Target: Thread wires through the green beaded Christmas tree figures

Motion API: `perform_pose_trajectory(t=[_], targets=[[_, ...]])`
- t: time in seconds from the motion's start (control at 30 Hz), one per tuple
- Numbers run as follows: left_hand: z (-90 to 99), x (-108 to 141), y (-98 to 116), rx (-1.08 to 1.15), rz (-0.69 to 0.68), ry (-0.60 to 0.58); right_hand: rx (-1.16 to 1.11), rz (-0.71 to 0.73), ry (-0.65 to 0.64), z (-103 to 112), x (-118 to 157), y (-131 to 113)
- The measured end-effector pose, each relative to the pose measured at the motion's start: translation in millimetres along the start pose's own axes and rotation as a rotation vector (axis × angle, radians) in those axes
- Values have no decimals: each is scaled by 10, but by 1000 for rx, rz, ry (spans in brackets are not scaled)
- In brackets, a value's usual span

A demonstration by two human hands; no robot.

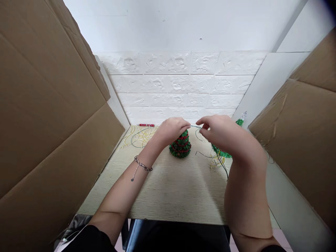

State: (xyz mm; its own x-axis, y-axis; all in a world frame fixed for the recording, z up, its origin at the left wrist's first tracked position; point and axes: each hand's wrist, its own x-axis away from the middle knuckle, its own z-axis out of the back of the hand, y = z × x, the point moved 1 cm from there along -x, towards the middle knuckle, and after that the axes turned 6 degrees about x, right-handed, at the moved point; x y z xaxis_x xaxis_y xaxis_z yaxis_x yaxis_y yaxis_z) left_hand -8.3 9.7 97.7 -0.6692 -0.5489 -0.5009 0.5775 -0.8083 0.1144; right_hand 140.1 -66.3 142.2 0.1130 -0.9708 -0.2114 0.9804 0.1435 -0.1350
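Observation:
A small green Christmas tree [180, 147] wound with red trim stands upright on the table [173, 189]. My left hand [171, 131] is closed over its tip, with thumb and fingers pinched together. From those fingertips a thin dark green wire [194, 126] runs across to my right hand [219, 132]. The fingers of my right hand are curled around the wire, the index finger and thumb a little apart at the front. The tree's very top is hidden under my left hand.
Behind my right arm stands a larger green tree [239, 122] with a clear, shiny top. Dark wires [222, 164] and yellow strands [219, 161] lie below it. At the back left are tangled yellow and white strands [140, 137] and a red pen-like stick [146, 125]. Cardboard [52, 105] flanks the table.

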Motion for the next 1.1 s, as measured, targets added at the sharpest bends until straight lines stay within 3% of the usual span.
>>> perform_pose_trajectory(t=[0.17,0.27,0.37,0.5,0.8,1.0,1.1], targets=[[5,2,2,-37,102,-61,38,-67,-116,2,2,26],[-9,7,17,-46,126,-81,39,-89,-73,11,8,19],[-5,15,31,11,131,-1,42,-78,32,-21,-32,12],[23,23,57,71,60,98,70,-100,70,-65,-64,-9],[25,-6,75,74,-39,47,108,-89,92,0,81,-129],[13,-13,38,27,57,-76,125,-43,35,-106,-78,-145],[20,-3,50,20,82,-76,142,-34,16,-137,-151,-159]])
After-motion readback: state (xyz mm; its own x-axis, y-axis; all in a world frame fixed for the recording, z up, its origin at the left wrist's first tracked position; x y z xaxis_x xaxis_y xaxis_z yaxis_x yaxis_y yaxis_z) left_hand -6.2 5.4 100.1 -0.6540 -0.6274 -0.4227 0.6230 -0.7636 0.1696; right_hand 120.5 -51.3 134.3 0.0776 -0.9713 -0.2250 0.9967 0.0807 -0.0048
